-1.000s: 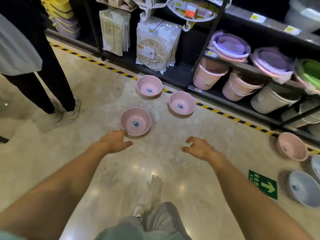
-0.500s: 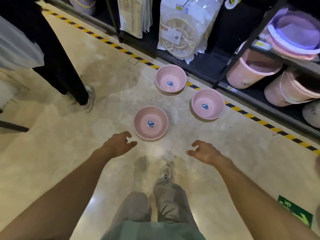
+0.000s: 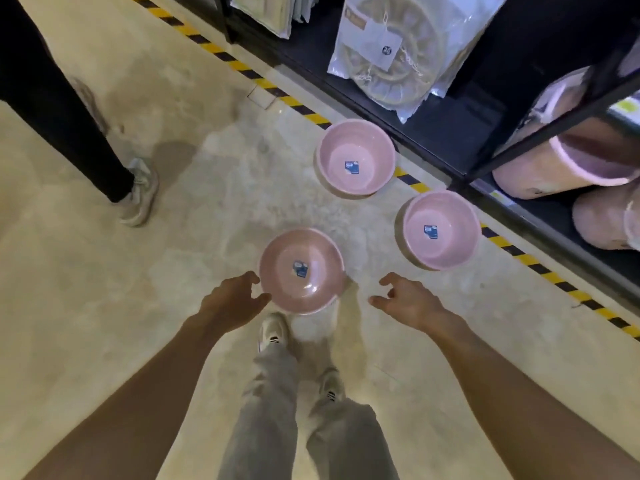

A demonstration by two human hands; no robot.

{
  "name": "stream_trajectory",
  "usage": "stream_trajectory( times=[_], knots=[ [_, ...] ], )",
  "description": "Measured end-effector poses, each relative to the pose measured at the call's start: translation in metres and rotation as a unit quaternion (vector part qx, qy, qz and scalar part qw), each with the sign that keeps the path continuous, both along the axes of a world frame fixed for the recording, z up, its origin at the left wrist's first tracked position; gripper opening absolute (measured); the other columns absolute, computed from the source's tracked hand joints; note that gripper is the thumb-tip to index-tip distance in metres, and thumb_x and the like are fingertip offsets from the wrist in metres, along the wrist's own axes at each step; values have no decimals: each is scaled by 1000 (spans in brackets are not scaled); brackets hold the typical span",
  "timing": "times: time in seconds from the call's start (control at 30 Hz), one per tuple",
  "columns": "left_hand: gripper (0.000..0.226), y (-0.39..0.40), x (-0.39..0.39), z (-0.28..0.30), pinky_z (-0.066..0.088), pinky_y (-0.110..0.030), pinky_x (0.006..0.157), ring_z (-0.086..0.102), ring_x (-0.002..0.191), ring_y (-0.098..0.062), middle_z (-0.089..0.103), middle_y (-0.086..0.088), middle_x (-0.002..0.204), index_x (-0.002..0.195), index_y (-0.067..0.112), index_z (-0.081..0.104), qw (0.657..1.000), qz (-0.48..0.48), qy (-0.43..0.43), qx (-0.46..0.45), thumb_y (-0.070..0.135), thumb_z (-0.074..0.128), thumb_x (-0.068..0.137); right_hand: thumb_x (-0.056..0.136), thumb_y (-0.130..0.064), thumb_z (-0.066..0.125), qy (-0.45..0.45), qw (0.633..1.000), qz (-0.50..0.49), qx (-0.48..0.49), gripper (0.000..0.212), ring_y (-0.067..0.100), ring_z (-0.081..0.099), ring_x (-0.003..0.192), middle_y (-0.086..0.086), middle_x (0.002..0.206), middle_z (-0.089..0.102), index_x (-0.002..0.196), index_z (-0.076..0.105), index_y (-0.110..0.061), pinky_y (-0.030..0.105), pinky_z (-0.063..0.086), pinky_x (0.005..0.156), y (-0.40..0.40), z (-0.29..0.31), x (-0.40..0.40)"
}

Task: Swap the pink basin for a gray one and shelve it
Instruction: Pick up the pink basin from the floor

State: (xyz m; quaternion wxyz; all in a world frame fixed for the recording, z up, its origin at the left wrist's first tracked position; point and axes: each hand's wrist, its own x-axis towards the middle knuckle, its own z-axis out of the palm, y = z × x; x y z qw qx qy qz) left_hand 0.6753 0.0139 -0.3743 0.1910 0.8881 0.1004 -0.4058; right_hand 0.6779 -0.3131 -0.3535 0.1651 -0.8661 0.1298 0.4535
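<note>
Both hands are open and empty. The left hand (image 3: 230, 301) and right hand (image 3: 408, 301) flank the nearest basin (image 3: 302, 270) on the floor (image 3: 104, 306).

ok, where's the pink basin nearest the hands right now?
In the head view, the nearest pink basin sits on the floor at centre, between the left hand and right hand, just ahead of the person's shoe.

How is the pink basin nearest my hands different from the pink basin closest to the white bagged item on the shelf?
The nearest basin sits between the left hand and right hand, clear of the striped floor tape; the far basin lies beyond both hands, overlapping that tape. The nearest looks a darker, shadowed pink; the far one paler. Both are round, upright, empty, with a blue sticker inside.
</note>
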Motion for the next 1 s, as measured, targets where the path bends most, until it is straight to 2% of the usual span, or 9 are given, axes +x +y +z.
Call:
stream_trajectory(
  times=[0.17, 0.23, 0.4, 0.5, 0.57, 0.7, 0.83, 0.93, 1.0],
  knots=[
    [56, 14, 38, -111, 51, -38, 92, 62, 117, -25, 64, 0, 131, 139, 26, 47, 997, -51, 7, 61, 60, 46, 94, 86, -68, 54, -1, 1000, 15, -5, 79, 25, 59, 121, -1, 137, 60, 153, 29, -34, 41, 48, 94, 24, -106, 40],
    [59, 20, 47, -159, 50, -38, 90, 61, 118, -24, 62, 1, 130, 142, 25, 43, 996, -49, 19, 70, 60, 46, 95, 85, -67, 54, 2, 1000, 4, -8, 79, 24, 60, 121, -2, 135, 62, 153, 30, -34, 39, 47, 88, 24, -156, 51],
    [66, 24, 68, -279, 49, -38, 85, 62, 116, -25, 61, -1, 130, 145, 24, 38, 995, 71, 38, 66, 61, 48, 92, 90, -58, 53, 8, 999, 4, -40, 71, 21, 60, 120, -3, 138, 59, 152, 32, -30, 36, 46, 86, 13, -285, 72],
    [70, 27, 71, -344, 47, -41, 87, 61, 116, -31, 61, -5, 130, 145, 21, 38, 989, 119, 53, 63, 62, 52, 90, 93, -56, 50, 4, 997, 37, -63, 63, 13, 57, 95, -6, 123, 62, 148, 35, -28, 30, 40, 73, 8, -351, 79],
    [68, 29, 65, -382, 46, -42, 86, 61, 114, -33, 61, -6, 128, 141, 22, 39, 987, 132, 66, 64, 62, 54, 88, 94, -59, 48, 4, 994, 63, -86, 60, 9, 49, 86, -8, 118, 62, 146, 34, -30, 27, 38, 73, 4, -385, 78],
    [52, 28, 43, -438, 46, -39, 76, 60, 90, -27, 62, 1, 107, 120, 29, 40, 988, 131, 57, 62, 62, 55, 83, 93, -66, 43, -4, 990, 87, -115, 59, 15, 64, 92, -6, 111, 67, 139, 38, -29, 32, 52, 81, -7, -437, 75],
    [42, 25, 28, -470, 45, -40, 71, 57, 76, -29, 54, 4, 87, 99, 32, 31, 982, 168, 40, 71, 61, 58, 86, 88, -70, 45, 53, 994, 31, -92, 52, 16, 65, 83, -7, 97, 68, 117, 53, -28, 32, 48, 72, -10, -474, 72],
    [39, 23, 25, -482, 43, -38, 62, 56, 65, -27, 53, 7, 74, 92, 31, 28, 979, 188, 16, 81, 53, 60, 87, 83, -59, 52, 78, 994, -35, -67, 35, 12, 64, 72, -7, 80, 66, 86, 56, -24, 27, 44, 61, -3, -493, 69],
    [38, 21, 24, -483, 43, -37, 59, 54, 61, -27, 52, 7, 71, 92, 29, 28, 980, 181, -4, 85, 46, 61, 90, 83, -52, 56, 60, 995, -56, -65, 30, 12, 64, 66, -4, 74, 66, 76, 57, -22, 25, 42, 54, 0, -499, 68]
  ],
)
